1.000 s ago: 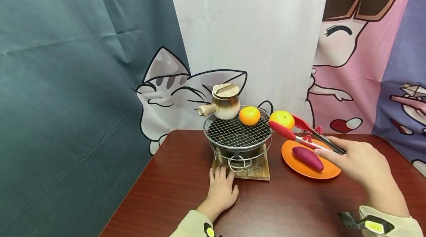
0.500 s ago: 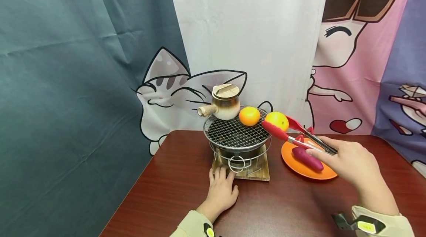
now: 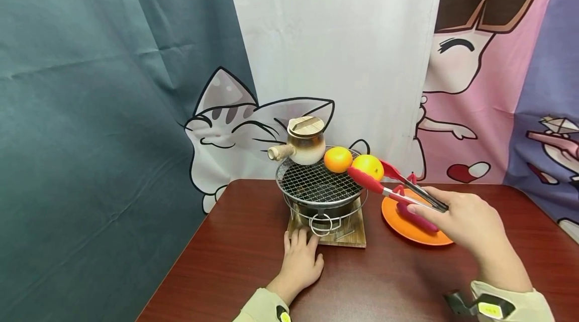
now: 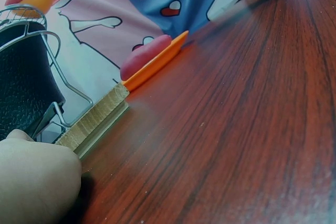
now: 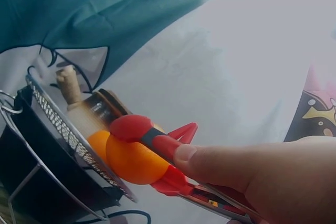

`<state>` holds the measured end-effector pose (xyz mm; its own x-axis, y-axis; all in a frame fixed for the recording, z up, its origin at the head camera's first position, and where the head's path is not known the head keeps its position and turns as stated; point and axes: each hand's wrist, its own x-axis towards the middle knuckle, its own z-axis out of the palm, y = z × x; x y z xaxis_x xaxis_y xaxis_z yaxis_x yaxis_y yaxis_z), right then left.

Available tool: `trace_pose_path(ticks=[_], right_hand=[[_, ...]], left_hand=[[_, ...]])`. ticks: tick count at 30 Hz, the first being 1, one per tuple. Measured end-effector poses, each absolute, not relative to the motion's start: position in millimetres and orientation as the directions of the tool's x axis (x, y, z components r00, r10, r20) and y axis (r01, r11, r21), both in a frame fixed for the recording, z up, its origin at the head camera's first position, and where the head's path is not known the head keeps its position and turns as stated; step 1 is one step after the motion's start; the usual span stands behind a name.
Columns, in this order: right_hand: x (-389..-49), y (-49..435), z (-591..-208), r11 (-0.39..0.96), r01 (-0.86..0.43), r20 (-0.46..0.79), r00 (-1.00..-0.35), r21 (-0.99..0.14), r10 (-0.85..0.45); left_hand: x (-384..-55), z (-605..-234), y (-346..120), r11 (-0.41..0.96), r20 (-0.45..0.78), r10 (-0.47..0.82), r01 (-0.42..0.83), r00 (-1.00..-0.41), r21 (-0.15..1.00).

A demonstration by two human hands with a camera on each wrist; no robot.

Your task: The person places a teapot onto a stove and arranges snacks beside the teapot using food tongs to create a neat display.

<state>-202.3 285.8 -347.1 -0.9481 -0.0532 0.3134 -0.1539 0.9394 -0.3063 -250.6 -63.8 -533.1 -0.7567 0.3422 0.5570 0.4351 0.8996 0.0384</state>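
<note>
My right hand (image 3: 468,224) grips a pair of red-tipped metal tongs (image 3: 368,181) at the right of the grill. An orange (image 3: 369,164) is pinched between the tong heads, over the right edge of the round wire mesh (image 3: 312,186). In the right wrist view the held orange (image 5: 135,163) overlaps a second orange (image 5: 97,142); whether they touch I cannot tell. That second orange (image 3: 337,159) sits on the mesh beside a lidded clay pot (image 3: 308,150). My left hand (image 3: 300,261) rests with extended fingers at the front edge of the wooden board (image 3: 357,238) beneath the grill.
To the right of the grill an orange plate (image 3: 395,224) holds a purple sweet potato (image 3: 418,219), partly behind the tongs and right hand. The pot's side handle (image 3: 279,152) points left. A wire ring (image 3: 321,225) hangs at the grill's front. A printed curtain (image 3: 353,61) stands behind the table.
My right hand has moved left with the tongs, bringing the held orange from beside the grill to the mesh's right edge, close to the other orange. The left hand has stayed put.
</note>
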Motion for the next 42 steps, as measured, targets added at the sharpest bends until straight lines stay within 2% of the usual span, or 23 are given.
trace_pose_path(ticks=[10, 22, 42], right_hand=[[-206, 278, -350, 0.938, -0.169, 0.328, -0.942, -0.302, -0.065], [-211, 267, -357, 0.933, -0.183, 0.359, -0.931, -0.310, -0.064], [-205, 266, -351, 0.934, -0.160, 0.317, -0.947, -0.320, -0.054]], left_hand=[[-250, -531, -64, 0.897, 0.551, 0.340, 0.439, -0.762, 0.052], [-248, -531, -63, 0.895, 0.591, 0.342, 0.445, -0.731, 0.034], [-248, -531, -63, 0.897, 0.571, 0.340, 0.439, -0.748, 0.041]])
